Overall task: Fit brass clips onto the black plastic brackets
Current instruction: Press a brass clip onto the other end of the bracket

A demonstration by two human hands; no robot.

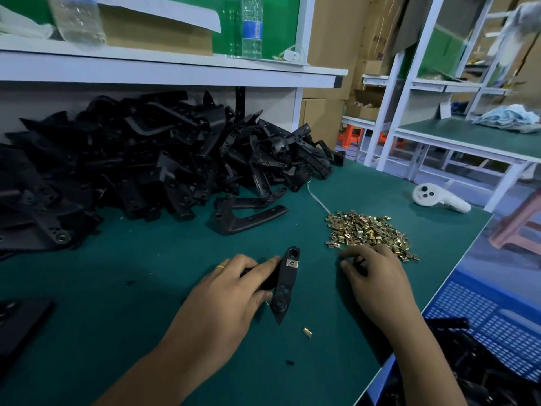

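The black bracket [285, 284] lies on the green bench [146, 288], just near of the pile of brass clips [369, 231]. One clip [291, 262] already sits on it. The left hand [231, 291] holds the bracket. The right hand [374, 276], fingers bent, reaches into the pile's near edge; I cannot tell if it has a clip. Next, I think, it must pick one and push it on.

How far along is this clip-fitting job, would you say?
Early, it seems. Done: the bracket gripped by the left hand already carries one clip. In hand: the right hand reaches at the near edge of the clip pile. Left: the big heap of black brackets behind.
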